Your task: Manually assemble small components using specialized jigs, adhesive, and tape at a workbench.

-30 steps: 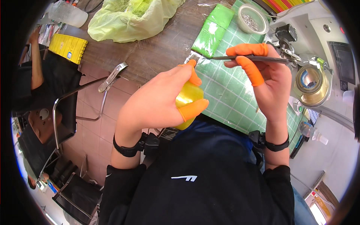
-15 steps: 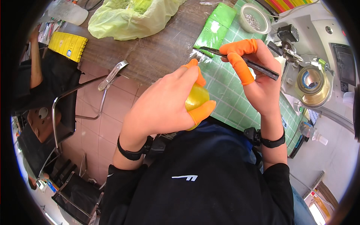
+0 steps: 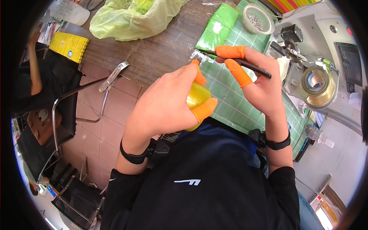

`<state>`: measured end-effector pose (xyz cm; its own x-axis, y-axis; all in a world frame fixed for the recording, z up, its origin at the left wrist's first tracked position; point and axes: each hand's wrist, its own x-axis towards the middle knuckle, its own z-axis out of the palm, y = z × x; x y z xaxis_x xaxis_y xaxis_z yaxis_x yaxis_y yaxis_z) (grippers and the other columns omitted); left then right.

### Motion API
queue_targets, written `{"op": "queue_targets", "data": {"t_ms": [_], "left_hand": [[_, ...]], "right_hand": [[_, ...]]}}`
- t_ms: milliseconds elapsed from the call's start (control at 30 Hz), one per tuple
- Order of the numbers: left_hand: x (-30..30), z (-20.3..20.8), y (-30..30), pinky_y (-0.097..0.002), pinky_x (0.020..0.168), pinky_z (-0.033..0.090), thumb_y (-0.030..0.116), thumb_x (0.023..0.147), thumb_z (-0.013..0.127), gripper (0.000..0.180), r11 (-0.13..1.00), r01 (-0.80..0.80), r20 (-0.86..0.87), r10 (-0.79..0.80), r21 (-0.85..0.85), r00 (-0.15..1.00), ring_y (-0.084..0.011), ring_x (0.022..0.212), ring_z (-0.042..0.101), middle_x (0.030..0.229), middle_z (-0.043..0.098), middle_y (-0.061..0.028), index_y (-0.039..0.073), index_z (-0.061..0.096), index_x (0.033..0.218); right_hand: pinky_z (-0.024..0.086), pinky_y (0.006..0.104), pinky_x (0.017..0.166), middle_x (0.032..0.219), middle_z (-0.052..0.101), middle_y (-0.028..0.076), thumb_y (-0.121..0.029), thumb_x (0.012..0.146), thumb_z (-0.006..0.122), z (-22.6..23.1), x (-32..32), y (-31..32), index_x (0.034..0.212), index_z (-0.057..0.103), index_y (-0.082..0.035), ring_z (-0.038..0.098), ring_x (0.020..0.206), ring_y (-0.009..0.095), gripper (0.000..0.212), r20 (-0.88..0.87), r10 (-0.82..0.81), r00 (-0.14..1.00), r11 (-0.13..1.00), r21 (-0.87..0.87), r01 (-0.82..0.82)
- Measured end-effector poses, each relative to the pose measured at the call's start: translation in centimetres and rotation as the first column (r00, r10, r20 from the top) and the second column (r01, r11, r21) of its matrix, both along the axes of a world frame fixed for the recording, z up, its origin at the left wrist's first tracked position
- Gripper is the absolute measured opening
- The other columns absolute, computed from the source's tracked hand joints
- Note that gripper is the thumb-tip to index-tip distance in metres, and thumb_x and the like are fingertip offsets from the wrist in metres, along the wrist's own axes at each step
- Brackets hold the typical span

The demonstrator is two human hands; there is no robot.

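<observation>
My left hand (image 3: 165, 97), orange finger cots on its fingertips, is closed round a glossy yellow rounded object (image 3: 197, 95). Its kind is unclear because the fingers and palm cover much of it. To the right, my right hand (image 3: 255, 78), also in orange finger cots, grips a slim black utility knife (image 3: 249, 66) between thumb and fingers. The tool's tip points left, at the near end of a shiny green packet (image 3: 217, 26); whether it touches the packet I cannot tell. A green cutting mat (image 3: 226, 97) with a grid lies under both hands.
A tub of small metal pieces (image 3: 258, 19) stands beyond my right hand, near a machine (image 3: 318, 82) with a round glass part. A pale yellow plastic bag (image 3: 130, 28) lies at the far left of the brown table. Chairs (image 3: 57, 115) and another person's arm (image 3: 35, 73) are farther left.
My right hand and the knife have shifted left and slightly down, and the knife's handle has turned in the grip. The left hand keeps hold of the yellow object, hardly moving.
</observation>
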<state>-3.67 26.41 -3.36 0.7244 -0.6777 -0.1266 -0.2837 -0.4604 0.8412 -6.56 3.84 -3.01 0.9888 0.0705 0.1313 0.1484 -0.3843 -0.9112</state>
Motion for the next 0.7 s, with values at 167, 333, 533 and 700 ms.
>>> {"op": "queue_targets", "data": {"t_ms": [167, 333, 533, 700], "left_hand": [[0.21, 0.1, 0.12, -0.0388, 0.074, 0.055, 0.024, 0.082, 0.08, 0.05, 1.0, -0.003, -0.022, 0.004, 0.024, 1.0, -0.0343, 0.08, 0.071, 0.091, 0.07, -0.0174, -0.003, 0.057, 0.118], [0.26, 0.06, 0.03, -0.0391, 0.074, 0.055, 0.024, 0.082, 0.079, 0.05, 0.999, 0.015, -0.038, -0.014, 0.034, 0.999, -0.0339, 0.08, 0.071, 0.09, 0.07, -0.0166, -0.002, 0.056, 0.118], [0.27, -0.18, 0.07, -0.0394, 0.074, 0.054, 0.023, 0.082, 0.079, 0.047, 1.0, 0.013, 0.0, -0.013, 0.01, 1.0, -0.0346, 0.08, 0.071, 0.088, 0.07, -0.0167, -0.002, 0.057, 0.116], [0.35, -0.02, -0.04, -0.0397, 0.074, 0.054, 0.023, 0.082, 0.079, 0.047, 0.999, 0.021, -0.028, -0.02, 0.029, 0.999, -0.0351, 0.081, 0.071, 0.089, 0.07, -0.0169, -0.002, 0.056, 0.115]], "right_hand": [[0.058, 0.0332, 0.093, 0.107, 0.076, 0.014, 0.005, 0.09, 0.069, -0.24, 0.09, 0.17, 0.11, 0.073, 0.004, 0.075, 0.102, 0.022, 0.021, 0.007, 0.014, 1.0, 1.0, -0.014, -0.014], [0.058, 0.0336, 0.092, 0.106, 0.077, 0.015, 0.005, 0.089, 0.069, -0.74, 0.37, -0.04, 0.11, 0.073, 0.003, 0.075, 0.101, 0.023, 0.021, 0.033, 0.034, 0.999, 0.999, -0.043, -0.032], [0.058, 0.034, 0.09, 0.104, 0.077, 0.015, 0.003, 0.089, 0.07, -0.95, 0.67, 0.04, 0.109, 0.073, 0.003, 0.075, 0.1, 0.025, 0.021, 0.033, 0.043, 0.999, 0.998, -0.055, -0.041], [0.058, 0.0344, 0.089, 0.103, 0.077, 0.016, 0.002, 0.089, 0.069, -0.92, 0.95, 0.08, 0.109, 0.073, 0.003, 0.075, 0.098, 0.027, 0.021, 0.029, 0.041, 0.999, 0.998, -0.053, -0.04]]}}
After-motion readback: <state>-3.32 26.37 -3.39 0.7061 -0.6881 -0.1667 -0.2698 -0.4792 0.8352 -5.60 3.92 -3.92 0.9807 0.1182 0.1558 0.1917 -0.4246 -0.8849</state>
